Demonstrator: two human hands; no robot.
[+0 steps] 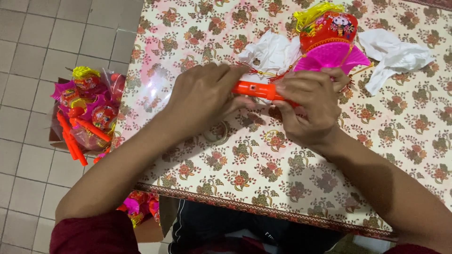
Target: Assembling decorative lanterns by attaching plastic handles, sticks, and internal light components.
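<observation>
From my remote seat I look straight down on both hands, closed together over one orange plastic handle (256, 89) that lies across the flowered tablecloth (263, 164). The left hand (202, 96) wraps around the handle's left end, fingers curled over the top, and the right hand (308, 106) pinches the other end, thumb and fingertips pressed on it, so only a short orange stretch shows between them. The handle leads up and right to a toy lantern (329, 40) (red body with a printed figure, a pink pleated fan at its base and a yellow tassel on top), which sits on the cloth just beyond the right hand's knuckles. Thin red-and-gold cords (263, 73) run from the lantern toward the handle. White crumpled wrapping (270, 51) lies behind the hands, touching the lantern, and a second white piece (393, 59) lies to the lantern's right. I can see a clear tape roll (216, 134) resting flat on the cloth just under the left wrist. Off the table's left edge, on the grey tiled floor (28, 70), a cardboard box (84, 113) holds more lanterns of the same kind with orange handles sticking out.
</observation>
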